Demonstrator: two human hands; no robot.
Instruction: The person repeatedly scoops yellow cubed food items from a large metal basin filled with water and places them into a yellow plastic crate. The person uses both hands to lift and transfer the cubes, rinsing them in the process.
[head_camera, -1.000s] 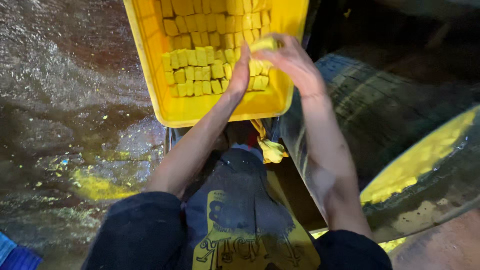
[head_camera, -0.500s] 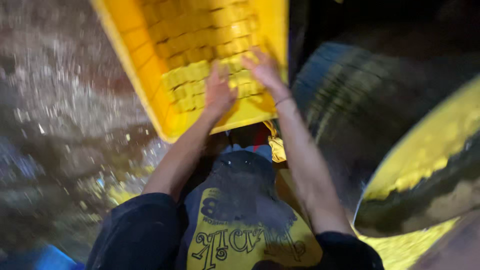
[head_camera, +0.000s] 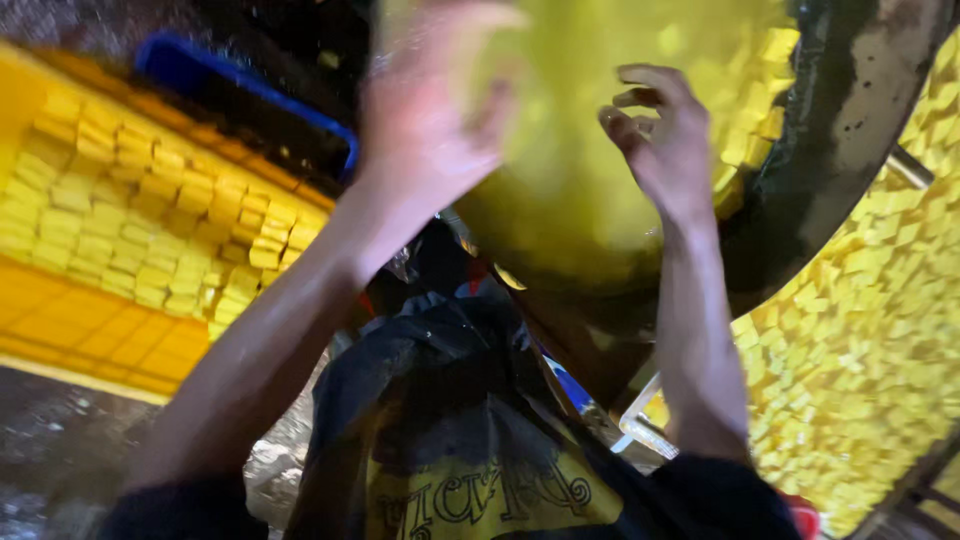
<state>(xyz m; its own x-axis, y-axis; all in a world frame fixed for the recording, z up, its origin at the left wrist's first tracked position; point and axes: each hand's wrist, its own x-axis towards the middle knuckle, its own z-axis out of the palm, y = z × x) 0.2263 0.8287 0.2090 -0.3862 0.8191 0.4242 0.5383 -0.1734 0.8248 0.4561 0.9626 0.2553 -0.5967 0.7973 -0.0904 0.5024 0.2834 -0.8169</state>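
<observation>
Left hand and right hand, both spread and empty, hover over the dark round vat of yellow liquid; we should scoop gently, sparing the floating yellow cubes.

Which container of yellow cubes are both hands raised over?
The big dark round vat of yellow liquid at centre; left hand and right hand hover there, while the yellow crate sits left.

Yellow cubes: small, wet, heaped inside the dark round basin, against its right wall, partly blurred.
</observation>
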